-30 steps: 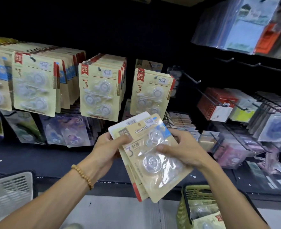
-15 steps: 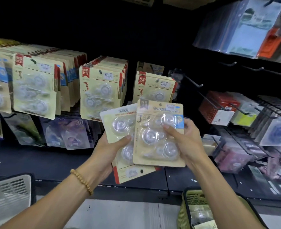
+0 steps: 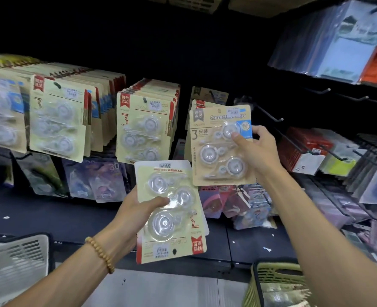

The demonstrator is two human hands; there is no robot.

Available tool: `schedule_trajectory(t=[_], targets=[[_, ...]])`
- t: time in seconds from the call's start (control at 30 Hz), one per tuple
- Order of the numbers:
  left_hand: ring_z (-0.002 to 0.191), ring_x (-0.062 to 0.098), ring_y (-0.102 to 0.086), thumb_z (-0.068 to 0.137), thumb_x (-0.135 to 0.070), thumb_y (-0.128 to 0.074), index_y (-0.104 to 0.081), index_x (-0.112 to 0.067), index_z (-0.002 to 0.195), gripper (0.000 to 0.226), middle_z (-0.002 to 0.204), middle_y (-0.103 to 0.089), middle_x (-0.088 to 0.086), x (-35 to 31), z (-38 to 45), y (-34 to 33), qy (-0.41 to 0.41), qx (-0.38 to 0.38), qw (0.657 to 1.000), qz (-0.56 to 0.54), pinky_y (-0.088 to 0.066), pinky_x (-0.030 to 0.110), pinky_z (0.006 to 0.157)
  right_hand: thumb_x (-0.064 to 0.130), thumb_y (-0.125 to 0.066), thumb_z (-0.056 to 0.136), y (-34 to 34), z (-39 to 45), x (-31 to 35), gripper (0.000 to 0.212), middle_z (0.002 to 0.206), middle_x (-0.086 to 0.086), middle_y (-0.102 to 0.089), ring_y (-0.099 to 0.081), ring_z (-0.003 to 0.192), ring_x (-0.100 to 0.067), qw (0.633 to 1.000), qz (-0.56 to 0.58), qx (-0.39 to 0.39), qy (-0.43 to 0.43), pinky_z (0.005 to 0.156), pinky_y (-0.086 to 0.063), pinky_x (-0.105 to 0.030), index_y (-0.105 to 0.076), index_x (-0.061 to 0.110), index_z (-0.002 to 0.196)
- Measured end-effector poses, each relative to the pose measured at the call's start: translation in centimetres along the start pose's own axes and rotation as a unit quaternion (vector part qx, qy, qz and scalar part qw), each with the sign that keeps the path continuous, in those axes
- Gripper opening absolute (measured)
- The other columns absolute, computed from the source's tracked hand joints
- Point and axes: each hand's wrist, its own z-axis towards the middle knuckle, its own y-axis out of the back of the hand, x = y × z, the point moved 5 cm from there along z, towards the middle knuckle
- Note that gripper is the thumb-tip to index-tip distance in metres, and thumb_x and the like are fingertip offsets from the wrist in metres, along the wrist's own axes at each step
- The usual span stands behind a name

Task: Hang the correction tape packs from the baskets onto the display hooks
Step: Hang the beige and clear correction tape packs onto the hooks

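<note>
Right hand (image 3: 257, 149) at centre right of frame pinches an upright correction tape pack (image 3: 221, 145), thumb on the front over the top blister, other fingers behind the card's right edge. This pack is raised in front of the rightmost hanging row (image 3: 202, 100), hang hole up, overlapping that row's front card; whether it touches a hook cannot be told.

Left hand (image 3: 136, 209) at lower centre grips a second pack (image 3: 172, 209), held upside down with the red label and hang hole at the bottom. Thumb lies across the front blisters, fingers hidden behind the card. A further card edge shows behind its right side, so possibly more than one pack in this hand; cannot tell. Bead bracelet (image 3: 100, 254) on the left wrist.

The two held packs are apart, the right one higher and to the right.

Already hanging: a full middle row of packs (image 3: 143, 127) at centre, another full row (image 3: 59, 120) at left, and a blurred row (image 3: 1, 118) at the far left edge. Below them hang darker purple-toned packets (image 3: 96, 180).

Empty black hooks (image 3: 269, 114) stick out right of centre. Right side of frame has red and yellow card items (image 3: 304, 149) on pegs, plus clear sleeved sheets (image 3: 342, 41) at upper right.

White basket (image 3: 17, 264) at lower left, partly cropped. Green basket (image 3: 278, 282) at lower right, under the right forearm, with clear blister packs visible inside. Dark shelf ledge (image 3: 50, 216) runs across below the hanging rows.
</note>
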Motion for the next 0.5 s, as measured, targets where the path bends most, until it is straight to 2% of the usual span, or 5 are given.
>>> schedule_trajectory(t=[0.13, 0.27, 0.4, 0.5], targets=[[0.094, 0.034, -0.075, 0.084, -0.001, -0.074, -0.066, -0.017, 0.114, 0.035, 0.102, -0.078, 0.01, 0.1, -0.1, 0.3, 0.007, 0.004, 1.0, 0.004, -0.057, 0.056, 0.091, 0.029, -0.075, 0.091, 0.0, -0.5, -0.6, 0.023, 0.106, -0.004, -0.073, -0.074, 0.095, -0.021, 1.0, 0.007, -0.029, -0.006, 0.086, -0.06, -0.048, -0.055, 0.027, 0.102], [0.093, 0.034, -0.075, 0.085, 0.0, -0.072, -0.066, -0.017, 0.116, 0.036, 0.102, -0.077, 0.011, 0.3, 0.0, 0.5, 0.015, 0.016, 1.0, 0.002, -0.059, 0.052, 0.087, 0.026, -0.073, 0.092, -0.1, -0.6, -0.3, 0.02, 0.112, -0.003, -0.071, -0.072, 0.095, -0.018, 0.999, 0.012, -0.046, -0.013, 0.08, -0.059, -0.039, -0.054, 0.028, 0.1], [0.091, 0.033, -0.075, 0.085, -0.001, -0.072, -0.066, -0.017, 0.116, 0.035, 0.102, -0.078, 0.011, 0.2, 0.0, 0.7, 0.02, 0.022, 1.0, -0.004, -0.06, 0.047, 0.08, 0.026, -0.073, 0.091, -0.1, -0.5, -0.9, 0.019, 0.107, -0.007, -0.071, -0.072, 0.093, -0.021, 0.996, 0.044, -0.073, -0.038, 0.084, -0.06, -0.044, -0.057, 0.024, 0.102], [0.092, 0.033, -0.075, 0.085, -0.002, -0.073, -0.065, -0.018, 0.116, 0.036, 0.103, -0.078, 0.01, 0.1, 0.1, 0.8, 0.017, 0.027, 0.999, -0.005, -0.06, 0.048, 0.081, 0.03, -0.074, 0.091, -0.4, 0.6, -1.4, 0.018, 0.106, -0.005, -0.071, -0.072, 0.094, -0.021, 0.995, 0.01, -0.083, -0.046, 0.088, -0.059, -0.045, -0.057, 0.025, 0.097]])
